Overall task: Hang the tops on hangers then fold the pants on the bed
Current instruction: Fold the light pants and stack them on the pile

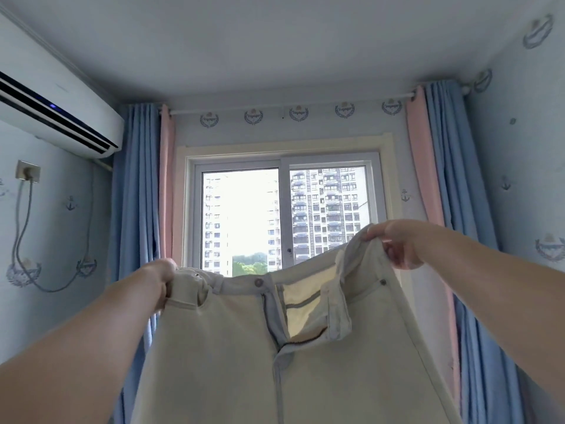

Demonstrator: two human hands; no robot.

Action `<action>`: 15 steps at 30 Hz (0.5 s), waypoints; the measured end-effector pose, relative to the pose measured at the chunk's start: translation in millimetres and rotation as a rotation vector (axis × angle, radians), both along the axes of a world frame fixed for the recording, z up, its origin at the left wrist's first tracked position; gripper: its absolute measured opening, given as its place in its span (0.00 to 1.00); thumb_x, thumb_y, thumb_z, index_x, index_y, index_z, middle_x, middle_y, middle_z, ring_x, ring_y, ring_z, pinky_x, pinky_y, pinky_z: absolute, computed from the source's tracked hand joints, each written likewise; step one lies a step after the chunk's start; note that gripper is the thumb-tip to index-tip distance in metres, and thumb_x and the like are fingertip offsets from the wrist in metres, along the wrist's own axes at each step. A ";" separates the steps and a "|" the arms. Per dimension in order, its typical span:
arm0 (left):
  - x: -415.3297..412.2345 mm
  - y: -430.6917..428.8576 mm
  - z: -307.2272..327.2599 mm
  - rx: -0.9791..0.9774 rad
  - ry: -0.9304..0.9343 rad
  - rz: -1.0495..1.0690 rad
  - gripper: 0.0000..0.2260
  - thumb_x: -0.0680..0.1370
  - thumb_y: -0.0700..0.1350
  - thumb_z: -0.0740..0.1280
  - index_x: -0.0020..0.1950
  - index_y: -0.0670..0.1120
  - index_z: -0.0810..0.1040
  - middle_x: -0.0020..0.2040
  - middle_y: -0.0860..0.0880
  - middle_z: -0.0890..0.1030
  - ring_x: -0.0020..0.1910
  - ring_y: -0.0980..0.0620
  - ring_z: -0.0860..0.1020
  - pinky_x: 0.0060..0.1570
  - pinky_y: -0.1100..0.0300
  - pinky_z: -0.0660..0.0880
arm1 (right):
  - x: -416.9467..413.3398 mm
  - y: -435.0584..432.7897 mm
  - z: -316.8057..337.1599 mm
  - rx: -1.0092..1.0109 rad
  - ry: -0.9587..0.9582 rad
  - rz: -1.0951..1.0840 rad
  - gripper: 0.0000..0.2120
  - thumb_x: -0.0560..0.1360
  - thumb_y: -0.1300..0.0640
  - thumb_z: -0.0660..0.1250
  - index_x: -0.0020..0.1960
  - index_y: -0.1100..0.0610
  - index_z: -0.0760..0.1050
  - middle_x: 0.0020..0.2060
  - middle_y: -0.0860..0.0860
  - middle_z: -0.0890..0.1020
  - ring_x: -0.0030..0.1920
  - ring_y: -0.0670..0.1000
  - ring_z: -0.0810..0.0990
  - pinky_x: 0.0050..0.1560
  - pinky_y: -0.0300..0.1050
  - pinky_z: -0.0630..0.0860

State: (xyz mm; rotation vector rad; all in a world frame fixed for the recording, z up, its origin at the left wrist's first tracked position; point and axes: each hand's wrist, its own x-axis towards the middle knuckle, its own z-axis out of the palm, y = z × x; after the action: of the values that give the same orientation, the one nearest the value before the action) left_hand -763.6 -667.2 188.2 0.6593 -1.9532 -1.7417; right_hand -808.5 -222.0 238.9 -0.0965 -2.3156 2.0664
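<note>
A pair of cream-white pants (pixel 232 356) hangs in the air in front of me, front side toward me, with the fly open and the button undone. My left hand (pixel 163 281) grips the waistband at its left corner. My right hand (pixel 397 243) pinches the waistband at its right corner, held a little higher than the left. The legs drop out of view below the frame. The bed, the tops and the hangers are not in view.
Straight ahead is a window (pixel 286 218) flanked by blue and pink curtains (pixel 136 194). An air conditioner (pixel 58 108) is mounted high on the left wall, with a wall socket (pixel 28 171) and cable below it.
</note>
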 end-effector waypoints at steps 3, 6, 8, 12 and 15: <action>5.3 31.9 -4.6 0.066 0.052 -0.111 0.15 0.86 0.44 0.56 0.62 0.40 0.79 0.54 0.38 0.84 0.44 0.42 0.82 0.53 0.45 0.82 | 2.7 -19.4 -4.3 -0.012 -0.008 -0.016 0.05 0.71 0.65 0.76 0.41 0.60 0.81 0.23 0.51 0.74 0.19 0.43 0.62 0.18 0.32 0.65; 17.0 71.9 -3.8 0.084 0.139 -0.233 0.12 0.86 0.42 0.56 0.55 0.39 0.79 0.46 0.38 0.85 0.41 0.43 0.83 0.46 0.48 0.84 | 8.1 -43.0 -2.4 -0.053 0.046 0.107 0.05 0.71 0.67 0.76 0.44 0.62 0.81 0.32 0.53 0.77 0.25 0.46 0.68 0.25 0.35 0.74; 22.3 97.7 -0.8 0.071 0.235 -0.307 0.10 0.85 0.37 0.56 0.54 0.37 0.77 0.47 0.36 0.83 0.43 0.40 0.83 0.43 0.47 0.84 | 15.4 -56.8 1.4 -0.023 0.075 0.233 0.06 0.73 0.65 0.75 0.48 0.62 0.79 0.35 0.54 0.80 0.30 0.47 0.73 0.33 0.38 0.76; 28.4 140.1 -1.4 0.100 0.332 -0.458 0.09 0.84 0.36 0.57 0.57 0.35 0.75 0.57 0.36 0.78 0.55 0.39 0.79 0.65 0.42 0.74 | 30.3 -79.7 8.1 0.224 0.145 0.282 0.04 0.75 0.63 0.71 0.49 0.58 0.81 0.32 0.47 0.85 0.29 0.44 0.75 0.29 0.35 0.67; 31.5 165.8 -5.4 0.129 0.381 -0.511 0.09 0.84 0.35 0.59 0.61 0.35 0.75 0.52 0.38 0.78 0.51 0.41 0.77 0.59 0.47 0.75 | 39.5 -91.6 11.8 0.213 0.225 0.338 0.06 0.76 0.64 0.64 0.50 0.57 0.78 0.41 0.48 0.88 0.31 0.44 0.82 0.35 0.37 0.68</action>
State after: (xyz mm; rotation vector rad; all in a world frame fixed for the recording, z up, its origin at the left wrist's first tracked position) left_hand -732.0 -501.4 182.8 -0.1581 -1.8434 -2.1093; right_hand -769.0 -313.6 250.8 0.5395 -2.5232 1.8172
